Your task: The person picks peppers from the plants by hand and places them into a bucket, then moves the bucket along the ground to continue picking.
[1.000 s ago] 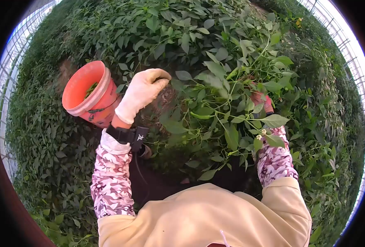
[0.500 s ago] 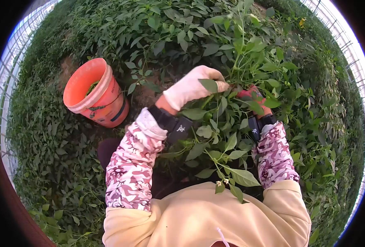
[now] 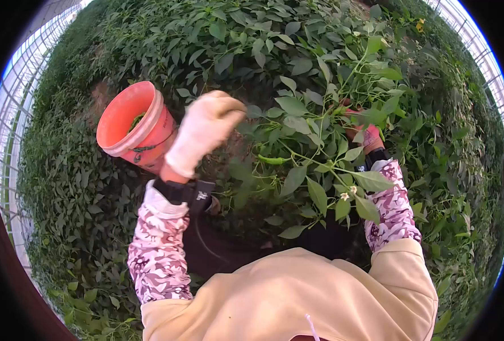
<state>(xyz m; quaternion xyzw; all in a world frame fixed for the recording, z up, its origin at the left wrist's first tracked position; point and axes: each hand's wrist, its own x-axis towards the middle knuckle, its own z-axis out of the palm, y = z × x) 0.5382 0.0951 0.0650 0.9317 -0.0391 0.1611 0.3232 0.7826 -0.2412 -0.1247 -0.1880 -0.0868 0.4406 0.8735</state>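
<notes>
My left hand (image 3: 209,128), in a white glove, is raised between the bucket and the plants. Its fingers are curled closed, and whatever may be inside them is hidden. My right hand (image 3: 368,135), in a red glove, is in among the leaves of a pepper plant (image 3: 314,128). Its fingers close around the plant's stems, partly covered by foliage. One green chili pepper (image 3: 273,159) hangs on the plant between my two hands. White flowers (image 3: 348,193) show on a branch near my right forearm.
An orange-red bucket (image 3: 110,122) with some green peppers (image 3: 136,120) inside stands tilted at the left, just beyond my left wrist. Dense pepper foliage (image 3: 206,34) surrounds me on all sides. Bare soil (image 3: 229,149) shows near my left hand.
My left hand has left the plant and moved left toward the bucket, fingers still curled. My right hand has shifted slightly right, and the branches have swung, exposing the hanging chili pepper.
</notes>
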